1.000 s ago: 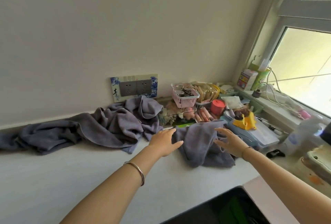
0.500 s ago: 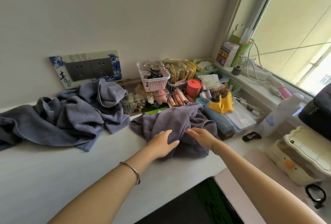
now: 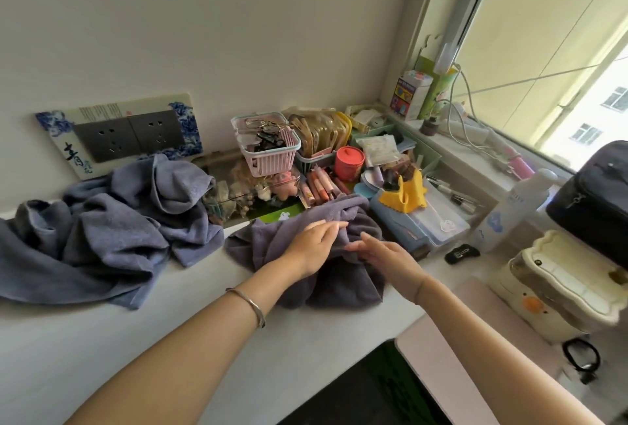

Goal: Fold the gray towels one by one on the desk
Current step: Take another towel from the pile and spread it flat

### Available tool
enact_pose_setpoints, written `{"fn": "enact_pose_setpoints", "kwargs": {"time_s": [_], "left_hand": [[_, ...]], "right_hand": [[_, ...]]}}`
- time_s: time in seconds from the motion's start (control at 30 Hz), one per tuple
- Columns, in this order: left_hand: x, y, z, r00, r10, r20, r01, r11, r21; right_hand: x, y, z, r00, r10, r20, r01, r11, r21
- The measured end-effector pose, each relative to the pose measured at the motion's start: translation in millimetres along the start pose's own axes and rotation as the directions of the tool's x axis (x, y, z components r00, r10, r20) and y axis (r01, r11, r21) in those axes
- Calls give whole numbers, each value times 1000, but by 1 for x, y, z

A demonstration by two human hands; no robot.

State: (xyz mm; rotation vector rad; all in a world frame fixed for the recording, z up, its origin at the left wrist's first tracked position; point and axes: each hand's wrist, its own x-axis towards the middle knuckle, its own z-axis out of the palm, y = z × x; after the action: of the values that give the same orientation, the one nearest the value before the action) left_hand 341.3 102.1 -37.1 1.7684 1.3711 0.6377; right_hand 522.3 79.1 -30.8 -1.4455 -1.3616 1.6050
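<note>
A crumpled gray towel (image 3: 343, 283) lies on the white desk (image 3: 142, 339) in front of me, its far edge pushed up against the clutter. My left hand (image 3: 314, 246) rests flat on top of it, fingers spread and pointing right. My right hand (image 3: 385, 251) hovers just over the towel's right side, fingers apart and pointing left; the two hands nearly meet. Neither hand clearly grips the cloth. A larger heap of gray towels (image 3: 102, 231) sprawls along the wall to the left.
Behind the towel stand a pink basket (image 3: 268, 149), a red jar (image 3: 349, 163), loose tubes, and a blue box (image 3: 416, 225) with a yellow holder. A cream duck-faced container (image 3: 557, 292) and a dark bag (image 3: 594, 200) sit right. A wall socket plate (image 3: 125, 134) is behind the heap.
Both hands have come together over the single towel, the right one moving left across it. The view has swung right and down toward the window side.
</note>
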Motion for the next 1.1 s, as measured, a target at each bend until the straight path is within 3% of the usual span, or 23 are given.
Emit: {"fn": "enact_pose_setpoints", "kwargs": {"time_s": [0.07, 0.13, 0.27, 0.37, 0.5, 0.57, 0.67, 0.77, 0.87, 1.0, 1.1], "left_hand": [[9, 9, -6, 1000, -20, -2, 19, 997, -74], [16, 15, -12, 1000, 11, -10, -11, 1000, -26], [21, 19, -26, 968, 231, -92, -218, 966, 137], [19, 20, -39, 957, 243, -157, -227, 967, 116], [9, 34, -61, 922, 257, -289, -286, 956, -61], [5, 45, -78, 923, 263, -281, -287, 957, -47], [-4, 55, -114, 940, 279, -198, -258, 958, 124], [-30, 55, -158, 962, 227, -153, -187, 952, 241], [-59, 58, -200, 982, 149, -118, -115, 961, 253], [-101, 83, -254, 952, 150, -267, -120, 985, 127], [-144, 105, -294, 915, 170, -366, -131, 983, 128]], "right_hand": [[-1, -19, 0, 998, -55, 35, 52, 995, 90], [-2, -36, -2, 993, -115, 22, 112, 987, 115], [2, -55, -16, 984, -176, 9, 173, 976, 133], [5, -60, -15, 979, -204, 29, 206, 975, -81], [8, -51, 3, 966, -219, 134, 255, 878, -404], [10, -53, 10, 975, -179, 130, 220, 847, -483], [10, -74, 20, 975, -143, 170, 203, 882, -424], [5, -111, 38, 952, -238, 191, 294, 881, -372], [-6, -168, 60, 907, -335, 254, 401, 870, -288], [-28, -238, 98, 839, -443, 316, 523, 818, -240], [-47, -280, 132, 796, -484, 365, 582, 778, -236]]}}
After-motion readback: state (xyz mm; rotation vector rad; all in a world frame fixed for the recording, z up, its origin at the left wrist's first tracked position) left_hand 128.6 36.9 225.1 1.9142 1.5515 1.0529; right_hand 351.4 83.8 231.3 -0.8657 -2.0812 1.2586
